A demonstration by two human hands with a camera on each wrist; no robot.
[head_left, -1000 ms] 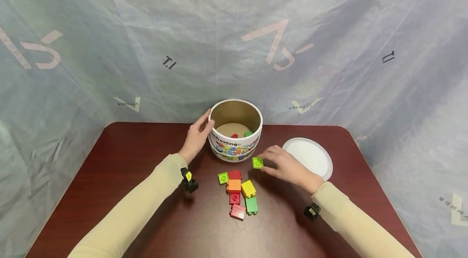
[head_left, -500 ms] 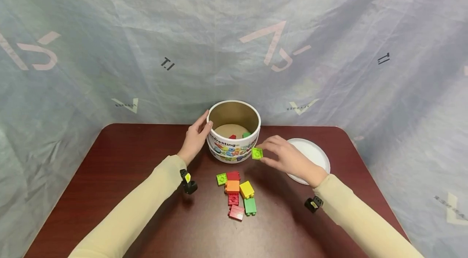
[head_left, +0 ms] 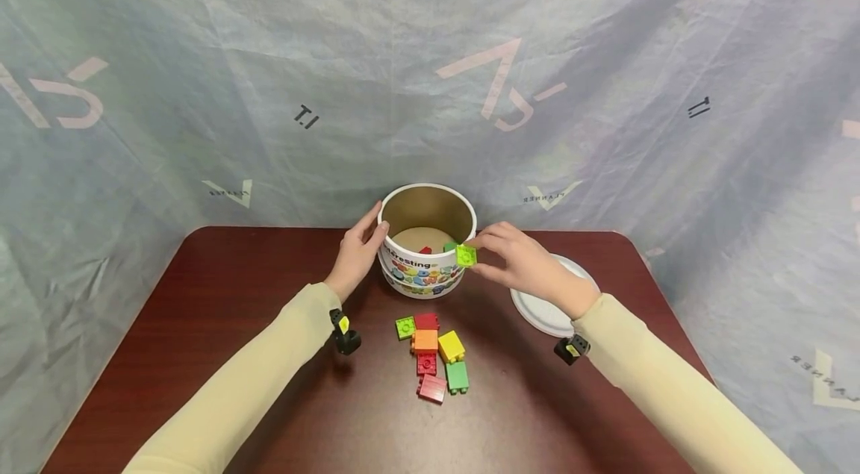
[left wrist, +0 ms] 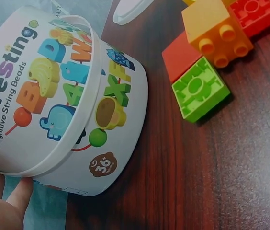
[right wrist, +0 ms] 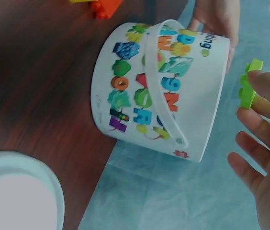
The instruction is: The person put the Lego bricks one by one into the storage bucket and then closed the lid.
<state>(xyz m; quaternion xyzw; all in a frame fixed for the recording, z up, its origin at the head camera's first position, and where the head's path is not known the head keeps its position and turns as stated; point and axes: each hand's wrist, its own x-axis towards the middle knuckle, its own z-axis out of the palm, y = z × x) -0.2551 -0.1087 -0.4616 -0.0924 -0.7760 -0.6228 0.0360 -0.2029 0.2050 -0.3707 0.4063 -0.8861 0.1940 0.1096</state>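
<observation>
My left hand (head_left: 356, 254) rests with fairly straight fingers against the left side of a white printed bucket (head_left: 419, 276). Its thumb touches the wall near the rim. Between thumb and fingers, my right hand (head_left: 531, 269) pinches a lime green toy brick (head_left: 466, 255). In the head view this brick overlaps the bucket's front right rim; the right wrist view shows the pinched brick (right wrist: 251, 84) apart from the rim. Inside the bucket lie a red brick (head_left: 425, 251) and a green brick (head_left: 449, 247), both partly hidden.
In front of the bucket, several bricks lie on the dark red table (head_left: 269, 310), among them a lime one (head_left: 405, 327), an orange one (head_left: 425, 341), a yellow one (head_left: 452, 346) and a green one (head_left: 457, 377). A white lid (head_left: 544, 313) lies under the right forearm. Grey sheeting (head_left: 403, 86) hangs behind.
My right hand has lifted the lime green brick from beside the bucket up to its right rim. The left hand has stayed on the bucket.
</observation>
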